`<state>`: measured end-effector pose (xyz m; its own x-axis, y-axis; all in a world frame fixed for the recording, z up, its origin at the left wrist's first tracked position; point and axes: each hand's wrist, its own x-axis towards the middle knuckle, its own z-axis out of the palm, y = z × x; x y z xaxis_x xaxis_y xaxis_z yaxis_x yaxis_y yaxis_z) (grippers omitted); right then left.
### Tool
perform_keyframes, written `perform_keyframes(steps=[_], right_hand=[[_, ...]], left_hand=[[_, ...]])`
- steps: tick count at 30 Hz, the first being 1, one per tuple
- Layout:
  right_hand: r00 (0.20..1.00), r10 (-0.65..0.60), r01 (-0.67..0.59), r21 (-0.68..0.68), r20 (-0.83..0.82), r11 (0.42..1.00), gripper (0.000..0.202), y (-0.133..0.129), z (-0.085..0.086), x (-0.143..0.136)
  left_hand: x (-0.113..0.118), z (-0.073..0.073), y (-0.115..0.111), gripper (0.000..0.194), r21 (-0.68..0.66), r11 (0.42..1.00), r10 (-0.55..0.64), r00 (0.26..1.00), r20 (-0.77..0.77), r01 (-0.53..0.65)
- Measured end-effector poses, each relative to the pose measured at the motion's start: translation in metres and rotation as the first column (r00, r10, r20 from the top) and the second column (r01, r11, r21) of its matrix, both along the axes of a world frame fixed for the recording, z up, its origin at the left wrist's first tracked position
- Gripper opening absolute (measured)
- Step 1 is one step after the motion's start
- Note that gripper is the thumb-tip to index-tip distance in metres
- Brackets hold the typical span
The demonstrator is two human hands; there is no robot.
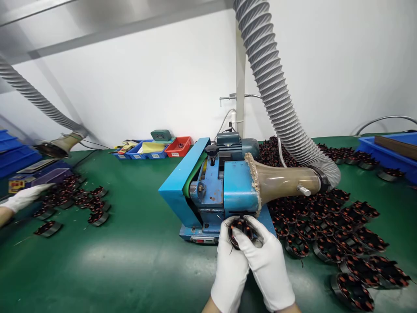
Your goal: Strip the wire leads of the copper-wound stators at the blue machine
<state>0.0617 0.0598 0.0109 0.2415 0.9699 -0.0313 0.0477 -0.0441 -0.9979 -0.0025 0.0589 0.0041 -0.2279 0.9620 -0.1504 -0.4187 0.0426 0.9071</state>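
Observation:
Both my hands wear white gloves and meet in front of the blue belt machine (211, 187). Between them they grip a motor stator (240, 230), a ring with dark copper windings. My left hand (228, 261) closes round its left side. My right hand (263, 256) wraps the right side, its thumb lying over the front of the ring. The stator is right at the lower edge of the machine's blue hood (240, 187); whether it touches cannot be seen. Thin wire ends stick out below the ring. Part of the stator is hidden by my fingers.
Many similar stators (339, 239) cover the bench on the right. A grey extraction hose (273, 74) joins the hood through a brown duct (286, 180). Small blue bins and a red bin (178, 147) stand behind. At left, another person's gloved hand (26, 198) reaches toward more stators (65, 195).

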Motion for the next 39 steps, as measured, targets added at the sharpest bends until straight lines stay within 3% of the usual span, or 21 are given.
perform_keyframes(steps=[10,17,19,23,30,34,39], right_hand=[[1.0,0.023,-0.023,-0.008,-0.003,1.0,0.044,0.004,0.005,0.002],[0.985,-0.144,0.145,-0.001,0.093,0.989,0.055,-0.03,-0.017,-0.001],[0.986,-0.136,0.137,0.001,0.095,0.991,0.057,-0.033,-0.02,-0.001],[0.996,-0.073,0.074,-0.03,0.046,0.997,0.052,-0.015,-0.016,0.0],[1.0,-0.004,0.004,-0.024,0.002,1.0,0.047,0.007,-0.001,-0.001],[0.995,-0.058,0.061,-0.027,0.078,0.998,0.049,-0.005,-0.008,0.0],[0.994,-0.105,0.106,-0.015,0.035,0.994,0.053,-0.051,-0.035,-0.004]], left_hand=[[0.0,0.011,0.005,0.025,0.026,0.998,-0.046,0.99,-0.135,0.05],[-0.011,-0.012,-0.03,0.03,0.003,0.999,-0.046,0.97,-0.238,0.048],[-0.014,-0.015,-0.033,0.033,0.016,0.997,-0.065,0.974,-0.217,0.07],[-0.016,-0.007,-0.014,0.03,0.015,0.989,-0.141,0.964,-0.223,0.148],[-0.009,0.008,0.012,0.027,0.008,0.997,-0.071,0.959,-0.274,0.076],[-0.013,0.002,-0.001,0.026,0.01,0.994,-0.098,0.954,-0.284,0.105],[-0.027,-0.011,-0.038,0.035,-0.001,0.988,-0.136,0.889,-0.438,0.151]])
